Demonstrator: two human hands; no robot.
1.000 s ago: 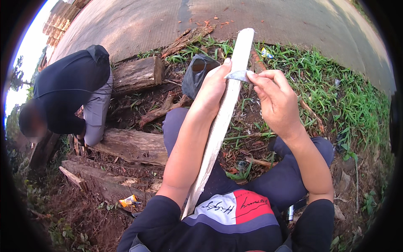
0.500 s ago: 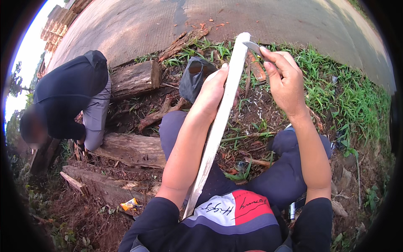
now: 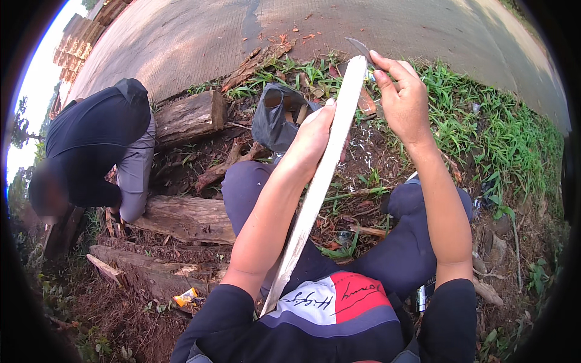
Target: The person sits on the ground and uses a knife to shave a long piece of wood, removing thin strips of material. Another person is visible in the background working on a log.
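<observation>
A wooden strip [image 3: 327, 169] is clamped by fingers of the left hand [image 3: 313, 137]; at its tip, a blade [image 3: 359, 46] is pinched by fingers of the right hand [image 3: 407, 109].

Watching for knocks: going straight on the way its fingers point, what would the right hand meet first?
Besides the blade it holds, the right hand would likely meet the pale wooden strip at its far end; depth is unclear, so it might pass beyond.

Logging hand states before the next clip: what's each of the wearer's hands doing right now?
Left hand: closed, holding the pale wooden strip.
Right hand: closed, holding a curved blade near the strip's far end.
</observation>
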